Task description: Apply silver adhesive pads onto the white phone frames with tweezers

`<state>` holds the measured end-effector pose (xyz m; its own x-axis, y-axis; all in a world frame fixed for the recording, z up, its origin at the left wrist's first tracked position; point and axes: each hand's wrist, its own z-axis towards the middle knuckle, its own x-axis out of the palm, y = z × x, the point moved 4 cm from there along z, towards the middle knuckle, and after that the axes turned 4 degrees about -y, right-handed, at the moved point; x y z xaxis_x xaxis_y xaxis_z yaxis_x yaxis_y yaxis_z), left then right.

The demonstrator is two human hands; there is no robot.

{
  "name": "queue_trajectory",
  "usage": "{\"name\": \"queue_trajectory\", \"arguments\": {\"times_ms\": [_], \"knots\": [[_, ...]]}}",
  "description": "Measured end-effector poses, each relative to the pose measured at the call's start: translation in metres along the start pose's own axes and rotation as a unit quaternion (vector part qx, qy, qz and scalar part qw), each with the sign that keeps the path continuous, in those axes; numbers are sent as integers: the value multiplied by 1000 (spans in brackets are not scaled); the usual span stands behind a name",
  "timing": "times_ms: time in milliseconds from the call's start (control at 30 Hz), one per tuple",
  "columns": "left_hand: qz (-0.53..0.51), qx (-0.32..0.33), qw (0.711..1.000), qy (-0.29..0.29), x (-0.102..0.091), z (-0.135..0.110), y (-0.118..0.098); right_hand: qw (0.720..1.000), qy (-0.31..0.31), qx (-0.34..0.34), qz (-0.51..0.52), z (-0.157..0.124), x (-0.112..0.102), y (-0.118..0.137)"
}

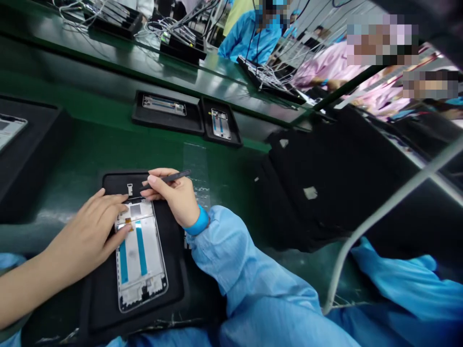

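Note:
A silver-edged phone frame (141,255) lies face down on a black mat (177,270), showing white backing and two blue strips. My left hand (85,236) rests on its upper end, with thumb and fingers gripping it beside a small orange flex cable (127,222). My right hand (171,193) holds a black spudger (173,176) like a pen, just above the frame's top edge. A small white part (129,189) lies on the mat between the hands, close to the spudger's tip.
Two black trays on the green bench hold phone frames (164,105) (220,124). Another tray (25,154) sits at the left. Black cloth (318,193) covers the right side, and a grey cable (383,221) crosses there. Co-workers in blue and pink smocks sit beyond wired fixtures.

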<state>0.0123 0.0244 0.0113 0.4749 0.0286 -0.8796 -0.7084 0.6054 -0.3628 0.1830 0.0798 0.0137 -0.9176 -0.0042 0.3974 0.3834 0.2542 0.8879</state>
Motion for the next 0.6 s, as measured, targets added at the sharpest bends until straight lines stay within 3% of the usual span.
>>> {"name": "queue_trajectory", "arguments": {"times_ms": [267, 467, 600], "knots": [[-104, -139, 984, -50, -8, 8, 8, 998, 59, 3, -26, -7, 7, -8], [-135, -126, 983, -13, -5, 7, 7, 992, 97, -18, -82, -16, 11, -5], [-110, -119, 987, -1, -6, 1, 12, 992, 64, -36, -102, -12, 7, 1]]}}
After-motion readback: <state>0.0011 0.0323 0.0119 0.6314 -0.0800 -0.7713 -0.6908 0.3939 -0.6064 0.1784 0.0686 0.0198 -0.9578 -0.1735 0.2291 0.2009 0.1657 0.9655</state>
